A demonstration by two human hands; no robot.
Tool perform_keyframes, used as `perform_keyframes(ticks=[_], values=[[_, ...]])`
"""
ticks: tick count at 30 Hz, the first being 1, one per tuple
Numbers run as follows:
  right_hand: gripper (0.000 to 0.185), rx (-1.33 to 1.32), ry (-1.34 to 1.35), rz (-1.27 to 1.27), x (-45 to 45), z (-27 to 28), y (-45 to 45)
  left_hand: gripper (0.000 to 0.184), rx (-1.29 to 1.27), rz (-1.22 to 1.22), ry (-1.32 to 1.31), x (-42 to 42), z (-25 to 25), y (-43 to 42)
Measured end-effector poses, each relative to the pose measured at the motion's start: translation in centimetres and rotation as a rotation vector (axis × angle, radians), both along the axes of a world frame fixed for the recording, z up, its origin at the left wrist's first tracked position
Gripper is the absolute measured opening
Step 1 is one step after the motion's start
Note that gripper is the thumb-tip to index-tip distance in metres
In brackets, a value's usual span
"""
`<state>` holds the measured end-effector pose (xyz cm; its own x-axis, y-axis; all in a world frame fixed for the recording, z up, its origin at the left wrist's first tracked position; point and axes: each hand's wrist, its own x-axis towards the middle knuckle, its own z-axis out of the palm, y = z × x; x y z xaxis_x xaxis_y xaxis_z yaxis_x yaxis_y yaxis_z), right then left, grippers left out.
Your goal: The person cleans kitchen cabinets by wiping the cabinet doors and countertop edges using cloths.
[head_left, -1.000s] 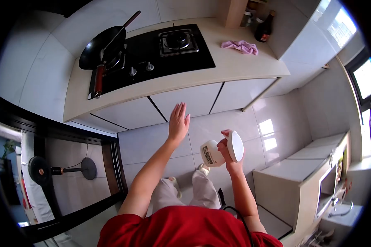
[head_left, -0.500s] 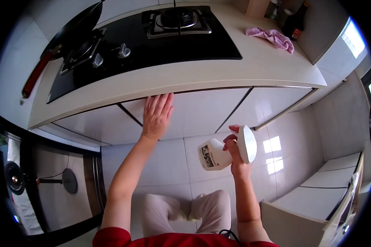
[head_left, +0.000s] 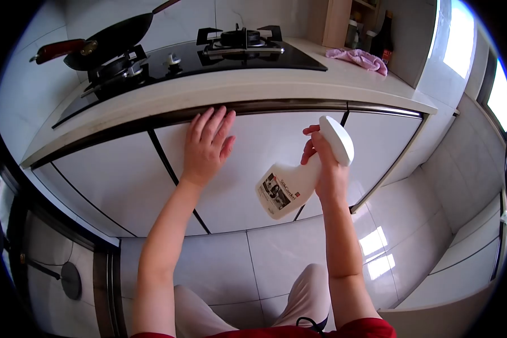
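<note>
My left hand (head_left: 207, 145) lies flat with fingers extended against the top of a white cabinet door (head_left: 242, 186), its fingertips at the dark strip below the countertop edge. A white spray bottle (head_left: 287, 191) with a printed label is gripped at its neck by my right hand (head_left: 328, 163). The bottle is tilted, its base toward the lower left and its white spray head toward the upper right, in front of the cabinet doors. Part of the trigger is hidden by my fingers.
Above the doors runs a pale countertop (head_left: 231, 84) with a black gas stove (head_left: 191, 61). A wok (head_left: 110, 45) sits on the left burner, its handle jutting left. At the right lie a pink cloth (head_left: 359, 59) and a dark bottle (head_left: 383, 39). Tiles cover the floor (head_left: 225, 256).
My view has tipped up and come lower, so the cabinet fronts show more fully. The spray bottle is now in front of the doors. My left hand stays at the door's top edge.
</note>
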<state>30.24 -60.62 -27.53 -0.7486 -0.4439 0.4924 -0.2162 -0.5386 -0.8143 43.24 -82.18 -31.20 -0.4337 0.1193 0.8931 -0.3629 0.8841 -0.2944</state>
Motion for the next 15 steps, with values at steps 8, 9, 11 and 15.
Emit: perform_keyframes(ticks=[8,9,11,15], values=[[0.022,0.097,0.082,-0.02,-1.8,1.2,0.1,0.048,-0.037,-0.02,0.009,-0.5,-0.7,-1.2],[0.021,0.087,0.091,-0.029,-2.2,1.1,0.2,0.047,-0.049,-0.02,0.03,-0.7,-0.8,-1.2],[0.022,0.096,0.086,-0.041,-2.6,1.6,0.8,0.047,-0.06,-0.022,0.053,-0.9,-0.9,-1.3],[0.025,0.103,0.083,-0.062,-2.9,2.6,2.2,0.046,-0.071,-0.01,0.04,-0.4,-0.8,-1.3]])
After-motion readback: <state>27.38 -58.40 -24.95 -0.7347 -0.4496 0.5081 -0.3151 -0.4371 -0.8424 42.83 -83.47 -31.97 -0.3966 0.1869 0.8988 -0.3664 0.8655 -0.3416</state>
